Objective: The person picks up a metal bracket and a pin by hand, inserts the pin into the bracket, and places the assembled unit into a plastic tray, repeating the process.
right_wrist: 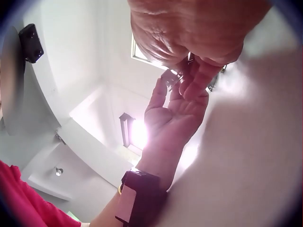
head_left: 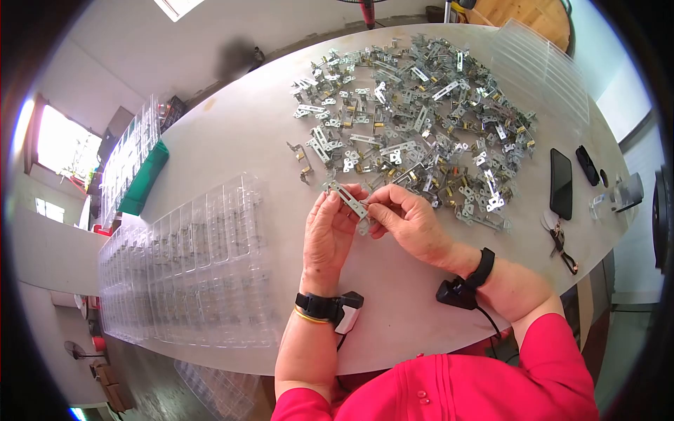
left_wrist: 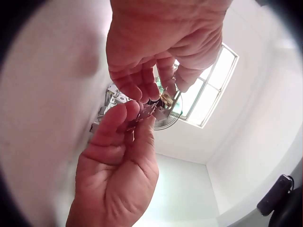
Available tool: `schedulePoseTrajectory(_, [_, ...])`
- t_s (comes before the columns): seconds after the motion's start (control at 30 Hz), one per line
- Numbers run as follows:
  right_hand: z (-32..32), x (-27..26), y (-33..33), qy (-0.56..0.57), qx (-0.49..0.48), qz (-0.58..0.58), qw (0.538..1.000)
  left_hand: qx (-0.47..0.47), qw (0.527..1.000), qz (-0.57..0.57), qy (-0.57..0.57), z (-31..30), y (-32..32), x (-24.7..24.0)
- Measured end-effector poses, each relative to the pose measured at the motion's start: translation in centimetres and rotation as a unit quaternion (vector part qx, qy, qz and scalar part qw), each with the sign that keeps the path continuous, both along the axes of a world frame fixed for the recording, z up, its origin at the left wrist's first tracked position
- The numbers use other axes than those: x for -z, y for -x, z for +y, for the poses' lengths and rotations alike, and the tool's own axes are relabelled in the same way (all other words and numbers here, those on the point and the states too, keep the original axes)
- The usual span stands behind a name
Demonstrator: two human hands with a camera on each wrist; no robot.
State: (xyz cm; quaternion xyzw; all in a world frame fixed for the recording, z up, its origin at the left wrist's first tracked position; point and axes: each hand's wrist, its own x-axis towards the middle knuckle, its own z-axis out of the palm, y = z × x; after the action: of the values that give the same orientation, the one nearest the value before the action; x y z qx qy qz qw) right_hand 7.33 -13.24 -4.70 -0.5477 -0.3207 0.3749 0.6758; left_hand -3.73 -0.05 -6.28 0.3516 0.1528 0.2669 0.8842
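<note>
A long slotted metal bracket (head_left: 349, 199) lies across the fingers of the left hand (head_left: 328, 228), held between its thumb and fingers. The right hand (head_left: 409, 221) pinches the lower end of the same part, where a small rounded tab shows. In the left wrist view, the left hand (left_wrist: 165, 38) is at the top and the right hand (left_wrist: 116, 165) below, both meeting at the metal piece (left_wrist: 147, 111). The right wrist view shows the left hand (right_wrist: 173, 118) under the right hand (right_wrist: 196, 33), whose fingers partly hide the part (right_wrist: 171, 77).
A wide pile of metal brackets (head_left: 421, 126) covers the table's far middle. Clear plastic trays (head_left: 189, 266) are at left, with a green-sided box (head_left: 144, 179) behind. At right lie a phone (head_left: 561, 184), a dark case (head_left: 587, 166) and keys (head_left: 559, 242). Another clear tray (head_left: 540, 70) is at far right.
</note>
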Motion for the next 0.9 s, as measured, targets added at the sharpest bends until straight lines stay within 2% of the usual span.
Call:
schedulePoseTrajectory(0.03, [-0.1, -0.2, 0.0, 0.000, 0.000, 0.000, 1.000, 0.000, 1.000, 0.000, 0.000, 0.1, 0.1, 0.2])
schedulePoseTrajectory(0.1, [-0.4, -0.7, -0.3, 0.030, 0.058, -0.121, 0.991, 0.023, 1.000, -0.018, -0.011, 0.5, 0.1, 0.8])
schedulePoseTrajectory(0.13, [-0.6, -1.1, -0.6, 0.030, 0.057, -0.121, 0.991, 0.022, 1.000, -0.018, -0.010, 0.5, 0.2, 1.1])
schedulePoseTrajectory(0.2, [-0.9, -2.0, -1.1, 0.066, 0.059, -0.213, 0.973, 0.048, 0.996, 0.004, -0.071, 0.6, 0.1, 1.2])
schedulePoseTrajectory(0.23, [-1.1, -2.4, -1.2, 0.066, 0.058, -0.213, 0.973, 0.047, 0.996, 0.004, -0.070, 0.5, 0.2, 1.1])
schedulePoseTrajectory(0.3, [-1.4, -3.2, -1.4, 0.096, 0.038, -0.253, 0.962, 0.052, 0.991, 0.067, -0.101, 0.1, 0.3, 0.3])
schedulePoseTrajectory(0.5, [-1.8, -4.2, -1.7, 0.103, 0.022, -0.309, 0.945, 0.060, 0.990, 0.074, -0.099, -0.4, 0.1, -0.1])
schedulePoseTrajectory(0.63, [-1.9, -4.0, -1.7, 0.109, 0.007, -0.296, 0.949, 0.053, 0.992, 0.072, -0.089, -0.6, 0.0, 0.1])
schedulePoseTrajectory(0.83, [-1.9, -4.1, -1.8, 0.137, 0.009, -0.342, 0.930, 0.086, 0.987, 0.064, -0.120, -0.6, 0.0, 0.2])
schedulePoseTrajectory(0.9, [-1.8, -3.2, -1.8, 0.075, -0.017, -0.309, 0.948, 0.089, 0.989, 0.059, -0.105, -0.8, -0.1, 0.3])
